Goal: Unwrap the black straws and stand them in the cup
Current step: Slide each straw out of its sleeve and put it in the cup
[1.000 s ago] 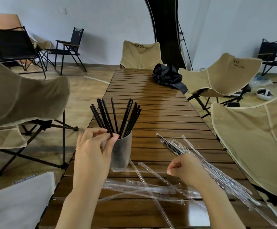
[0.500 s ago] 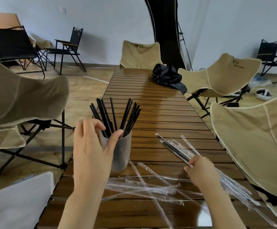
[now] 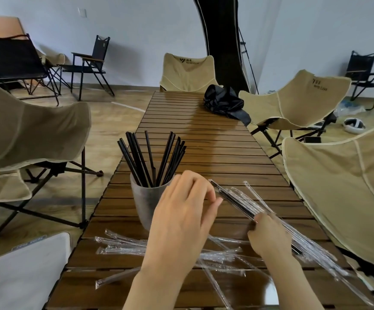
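Note:
A grey cup [image 3: 145, 204] stands on the slatted wooden table [image 3: 203, 139], with several black straws [image 3: 152, 159] upright in it. To its right lies a bundle of wrapped black straws [image 3: 237, 201] in clear film. My right hand [image 3: 268, 238] pinches the bundle near its middle. In front of the cup's right side hovers my left hand [image 3: 181, 220], fingers loosely bent, its fingertips close to the bundle's far end. I cannot tell whether they touch it. Several empty clear wrappers [image 3: 123, 245] lie across the near part of the table.
A crumpled black bag [image 3: 225, 104] lies at the table's far right. Beige folding chairs [image 3: 338, 180] flank both sides and the far end, black ones stand at the back walls. A white cushion [image 3: 25, 274] sits at the near left.
My left hand left the cup's rim and swung right toward the wrapped bundle. My right hand slid onto the bundle and took hold of it.

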Action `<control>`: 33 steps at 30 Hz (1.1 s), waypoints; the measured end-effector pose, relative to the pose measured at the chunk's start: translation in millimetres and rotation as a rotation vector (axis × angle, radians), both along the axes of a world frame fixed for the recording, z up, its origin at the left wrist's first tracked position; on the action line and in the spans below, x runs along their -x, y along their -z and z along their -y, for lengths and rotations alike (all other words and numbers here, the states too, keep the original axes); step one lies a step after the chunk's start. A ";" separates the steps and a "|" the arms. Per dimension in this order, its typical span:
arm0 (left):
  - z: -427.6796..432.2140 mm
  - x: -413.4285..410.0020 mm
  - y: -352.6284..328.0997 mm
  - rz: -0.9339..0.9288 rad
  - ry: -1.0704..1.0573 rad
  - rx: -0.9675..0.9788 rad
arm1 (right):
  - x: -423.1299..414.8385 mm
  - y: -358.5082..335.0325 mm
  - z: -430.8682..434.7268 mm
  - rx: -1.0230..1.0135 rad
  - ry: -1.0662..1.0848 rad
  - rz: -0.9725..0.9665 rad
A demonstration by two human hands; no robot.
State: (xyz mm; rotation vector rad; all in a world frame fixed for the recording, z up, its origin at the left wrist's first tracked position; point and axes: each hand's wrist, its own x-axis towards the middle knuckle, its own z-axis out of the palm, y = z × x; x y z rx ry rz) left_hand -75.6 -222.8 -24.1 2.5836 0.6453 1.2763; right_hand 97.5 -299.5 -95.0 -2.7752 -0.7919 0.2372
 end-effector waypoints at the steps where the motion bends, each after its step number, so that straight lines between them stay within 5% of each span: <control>1: 0.7 -0.7 0.2 -0.027 0.017 0.004 | -0.1 0.9 -0.3 0.000 0.002 0.005; 12: -2.5 -4.7 21.5 -0.326 0.155 0.155 | -4.6 11.1 -1.8 0.003 0.088 0.013; 33: -20.6 9.4 23.4 -0.398 0.115 0.270 | -4.6 -0.4 -5.9 -0.060 -0.142 -0.042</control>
